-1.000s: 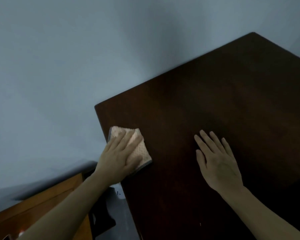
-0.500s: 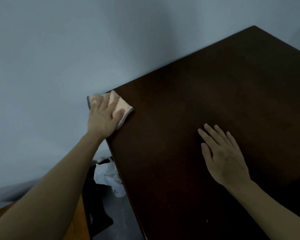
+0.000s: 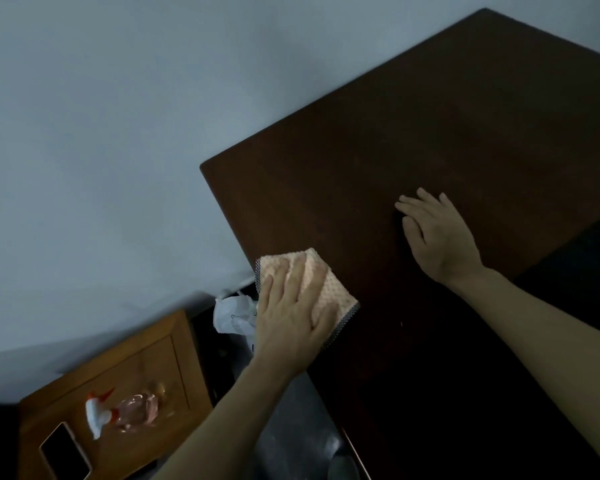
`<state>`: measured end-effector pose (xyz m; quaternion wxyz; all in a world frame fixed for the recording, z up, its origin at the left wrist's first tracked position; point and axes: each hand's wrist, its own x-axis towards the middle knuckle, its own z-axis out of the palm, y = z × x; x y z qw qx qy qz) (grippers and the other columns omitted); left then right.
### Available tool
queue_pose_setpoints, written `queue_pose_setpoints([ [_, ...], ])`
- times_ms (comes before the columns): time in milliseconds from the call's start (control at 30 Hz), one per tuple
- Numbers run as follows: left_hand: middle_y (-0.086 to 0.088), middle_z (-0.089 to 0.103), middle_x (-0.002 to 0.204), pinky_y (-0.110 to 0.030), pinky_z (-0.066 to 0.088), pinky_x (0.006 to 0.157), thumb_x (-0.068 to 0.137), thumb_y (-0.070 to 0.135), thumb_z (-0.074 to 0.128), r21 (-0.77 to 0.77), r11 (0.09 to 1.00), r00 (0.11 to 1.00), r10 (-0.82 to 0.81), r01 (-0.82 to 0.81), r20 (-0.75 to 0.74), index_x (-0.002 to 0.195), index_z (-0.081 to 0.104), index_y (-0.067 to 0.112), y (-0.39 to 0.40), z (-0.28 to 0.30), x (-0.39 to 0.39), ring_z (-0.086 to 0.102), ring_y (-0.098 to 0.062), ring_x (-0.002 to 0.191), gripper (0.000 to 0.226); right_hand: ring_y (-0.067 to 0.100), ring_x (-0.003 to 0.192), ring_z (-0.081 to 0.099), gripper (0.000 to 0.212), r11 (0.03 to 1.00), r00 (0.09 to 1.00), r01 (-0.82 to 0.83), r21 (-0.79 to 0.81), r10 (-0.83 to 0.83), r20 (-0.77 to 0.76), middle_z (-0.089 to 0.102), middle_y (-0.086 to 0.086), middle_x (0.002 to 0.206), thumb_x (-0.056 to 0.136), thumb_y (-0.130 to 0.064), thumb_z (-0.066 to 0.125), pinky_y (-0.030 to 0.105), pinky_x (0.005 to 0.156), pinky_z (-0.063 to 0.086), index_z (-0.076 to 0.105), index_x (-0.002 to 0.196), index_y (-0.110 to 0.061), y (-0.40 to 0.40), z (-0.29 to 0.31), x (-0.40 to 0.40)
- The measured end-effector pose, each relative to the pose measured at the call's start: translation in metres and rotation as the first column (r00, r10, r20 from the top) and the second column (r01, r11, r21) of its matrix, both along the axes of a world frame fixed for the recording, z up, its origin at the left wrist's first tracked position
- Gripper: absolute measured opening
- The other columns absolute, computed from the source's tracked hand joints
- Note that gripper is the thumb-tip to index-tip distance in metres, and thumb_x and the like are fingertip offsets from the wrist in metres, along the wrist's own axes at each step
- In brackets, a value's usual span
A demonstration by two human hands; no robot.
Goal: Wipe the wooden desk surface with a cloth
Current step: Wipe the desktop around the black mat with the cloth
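A dark brown wooden desk (image 3: 413, 126) fills the right half of the view, its far left corner against a pale wall. A folded peach cloth (image 3: 329, 291) with a grey edge lies at the desk's left edge. My left hand (image 3: 291, 313) presses flat on the cloth with straight fingers. My right hand (image 3: 437, 233) rests flat on the desk's middle, fingers straight, holding nothing.
A lower light-wood cabinet (image 3: 125, 372) stands left of the desk; a clear spray bottle (image 3: 125, 410) with a white and red head and a phone (image 3: 65, 452) lie on it. A crumpled white bag (image 3: 234, 311) sits in the gap between the two.
My left hand has slid the cloth back from the far left corner along the desk's left edge toward me. The right hand stays flat on the desk.
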<state>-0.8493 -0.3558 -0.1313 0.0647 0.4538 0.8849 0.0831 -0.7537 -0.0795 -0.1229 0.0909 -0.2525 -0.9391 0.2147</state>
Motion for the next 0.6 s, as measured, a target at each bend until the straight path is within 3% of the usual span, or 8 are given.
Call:
queue_pose_setpoints([
  [133,0.001,0.006,0.17,-0.05,0.004,0.125,0.1,0.063,0.016,-0.067,0.998,1.0,0.023,-0.022,0.014,0.161,0.008,0.04,-0.006,0.0,0.043,-0.001,-0.024,0.157,0.066,0.023,0.155,0.02,0.048,0.999,0.996,-0.03,0.042,0.026,0.088,0.036,0.001,0.163,0.109,-0.033,0.031,0.044,0.127,0.006,0.047,0.151,-0.016,-0.022,0.0,0.056],
  [400,-0.002,0.005,0.17,-0.045,0.0,0.126,0.099,0.063,0.014,-0.102,0.995,1.0,0.012,-0.011,0.008,0.162,0.006,0.036,-0.005,0.007,0.099,-0.003,-0.027,0.157,0.069,0.016,0.157,0.009,0.051,1.0,0.986,-0.013,0.009,0.011,0.165,0.028,-0.008,0.166,0.111,-0.041,0.025,0.035,0.124,-0.005,0.038,0.157,-0.023,-0.031,0.01,0.17],
  [600,-0.004,-0.003,0.17,-0.044,-0.004,0.125,0.101,0.061,0.011,-0.125,0.99,0.998,-0.058,0.059,0.012,0.162,-0.002,0.033,0.003,0.011,0.159,-0.01,-0.027,0.156,0.069,0.015,0.157,0.009,0.073,0.999,0.987,0.011,-0.033,-0.006,0.16,0.028,-0.009,0.165,0.099,-0.053,0.008,0.033,0.124,-0.004,0.04,0.157,-0.021,-0.042,0.005,0.239],
])
